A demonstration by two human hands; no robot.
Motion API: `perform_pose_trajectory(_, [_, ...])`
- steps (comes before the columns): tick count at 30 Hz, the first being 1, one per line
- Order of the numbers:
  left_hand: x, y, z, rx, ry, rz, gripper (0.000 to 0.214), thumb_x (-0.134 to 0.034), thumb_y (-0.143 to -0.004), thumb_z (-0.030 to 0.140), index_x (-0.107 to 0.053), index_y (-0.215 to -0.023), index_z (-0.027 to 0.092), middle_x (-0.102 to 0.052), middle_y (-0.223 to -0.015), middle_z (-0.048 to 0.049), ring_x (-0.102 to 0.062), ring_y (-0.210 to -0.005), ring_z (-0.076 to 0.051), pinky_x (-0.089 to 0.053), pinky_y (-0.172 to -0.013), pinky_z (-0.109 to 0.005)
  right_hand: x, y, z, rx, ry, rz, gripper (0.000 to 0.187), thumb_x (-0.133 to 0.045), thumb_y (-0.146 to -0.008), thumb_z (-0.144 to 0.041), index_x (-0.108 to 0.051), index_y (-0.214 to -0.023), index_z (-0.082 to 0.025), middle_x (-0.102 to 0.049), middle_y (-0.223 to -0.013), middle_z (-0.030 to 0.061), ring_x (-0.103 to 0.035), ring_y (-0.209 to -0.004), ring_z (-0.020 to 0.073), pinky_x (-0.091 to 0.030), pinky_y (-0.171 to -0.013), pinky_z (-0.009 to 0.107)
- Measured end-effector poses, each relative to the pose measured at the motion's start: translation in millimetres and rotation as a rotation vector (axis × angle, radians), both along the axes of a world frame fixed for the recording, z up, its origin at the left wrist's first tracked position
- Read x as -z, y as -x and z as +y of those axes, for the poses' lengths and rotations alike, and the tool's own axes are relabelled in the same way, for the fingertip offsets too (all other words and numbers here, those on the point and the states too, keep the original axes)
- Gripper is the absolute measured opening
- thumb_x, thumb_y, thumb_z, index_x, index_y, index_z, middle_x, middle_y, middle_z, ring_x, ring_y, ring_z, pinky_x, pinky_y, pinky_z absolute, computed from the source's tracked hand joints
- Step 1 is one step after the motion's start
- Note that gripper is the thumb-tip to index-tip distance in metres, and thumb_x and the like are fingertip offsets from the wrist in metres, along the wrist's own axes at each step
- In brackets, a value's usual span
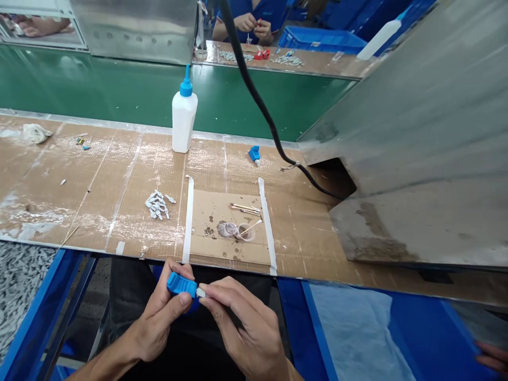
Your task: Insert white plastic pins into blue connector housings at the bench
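Near the brown cardboard worktop, the left hand held a ribbed blue plastic block, probably light, stiff, best gripped along its sides; the right hand pinched a small grey end piece.

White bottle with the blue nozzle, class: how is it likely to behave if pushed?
The white bottle would probably tip if pushed near its blue nozzle, being tall and narrow. It looks smooth and plastic, so it may give slightly when squeezed.

right hand kinda hides one end of the grey piece, someone else's blurry hand gets chopped at the right
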State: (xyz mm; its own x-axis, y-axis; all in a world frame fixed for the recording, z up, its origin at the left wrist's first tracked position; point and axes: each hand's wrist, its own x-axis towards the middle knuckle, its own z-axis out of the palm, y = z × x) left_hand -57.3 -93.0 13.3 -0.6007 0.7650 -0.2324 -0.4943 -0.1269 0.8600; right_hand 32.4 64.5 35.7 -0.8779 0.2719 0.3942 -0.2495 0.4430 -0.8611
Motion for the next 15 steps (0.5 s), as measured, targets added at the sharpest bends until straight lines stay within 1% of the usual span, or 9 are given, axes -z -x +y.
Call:
perform_pose_trajectory(4, [-6.7,0.1,-5.6,0.069,-0.066,0.091,0.018,-0.056,-0.101,0.043,-0.053,-0.108,0.027,-0.043,-0.09,0.0004,-0.035,-0.076,-0.016,-0.032,-0.07,-0.031,4.0,-7.6,-15.1,0.02,0.074,0.06,0.037,-0.062,-0.089,0.006,-0.069,-0.117,-0.017,-0.071,-0.091,0.0077,-0.068,-0.079,0.0184,-0.06,-0.066,0.03])
perform_pose_trajectory(7, [-9.3,2.2,-8.0,0.11,-0.098,0.154,0.02,-0.056,-0.1,0.045,-0.052,-0.109,0.027,-0.044,-0.088,0.0002,-0.037,-0.078,-0.017,-0.032,-0.074,-0.033,2.3,-10.9,-18.3,0.025,0.09,0.103,0.04,-0.061,-0.087,0.008,-0.068,-0.12,-0.014,-0.07,-0.092,0.0094,-0.067,-0.08,0.0191,-0.06,-0.066,0.031])
perform_pose_trajectory(9, [-8.5,4.5,-8.7,0.14,-0.09,0.193,0.02,-0.055,-0.101,0.044,-0.051,-0.11,0.027,-0.044,-0.09,0.0001,-0.037,-0.079,-0.017,-0.031,-0.074,-0.034,0.5,-12.0,-15.3,-0.009,0.048,0.081,0.041,-0.062,-0.088,0.009,-0.066,-0.122,-0.012,-0.07,-0.095,0.0106,-0.067,-0.084,0.0194,-0.061,-0.069,0.031])
perform_pose_trajectory(12, [-4.6,7.3,-8.6,0.183,-0.067,0.245,0.019,-0.053,-0.102,0.044,-0.049,-0.11,0.027,-0.043,-0.09,0.0007,-0.036,-0.078,-0.017,-0.029,-0.073,-0.033,-1.5,-13.3,-7.5,-0.06,-0.038,0.016,0.037,-0.061,-0.091,0.006,-0.064,-0.123,-0.012,-0.07,-0.1,0.0111,-0.068,-0.089,0.019,-0.061,-0.075,0.03])
perform_pose_trajectory(15, [-1.2,7.5,-8.0,0.222,-0.066,0.294,0.02,-0.05,-0.103,0.045,-0.047,-0.11,0.026,-0.041,-0.089,0.0009,-0.035,-0.077,-0.017,-0.03,-0.072,-0.033,-3.4,-15.9,-3.7,-0.059,-0.144,0.015,0.032,-0.059,-0.093,0.004,-0.063,-0.121,-0.011,-0.069,-0.097,0.0111,-0.066,-0.085,0.0188,-0.06,-0.072,0.031])
